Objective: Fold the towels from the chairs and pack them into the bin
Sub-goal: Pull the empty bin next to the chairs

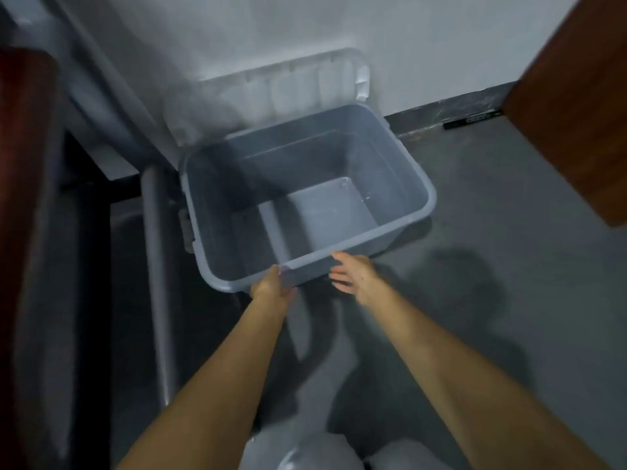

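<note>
A grey plastic bin stands on the dark floor with nothing inside it. My left hand grips the bin's near rim, fingers curled over the edge. My right hand is beside it at the same rim, its fingers spread and straight, touching or just short of the outer wall. No towel shows in this view.
The bin's clear lid leans upright against the white wall behind it. A grey metal leg rises left of the bin. Brown wooden furniture juts in at the right, another dark piece at the left. A black marker lies by the wall.
</note>
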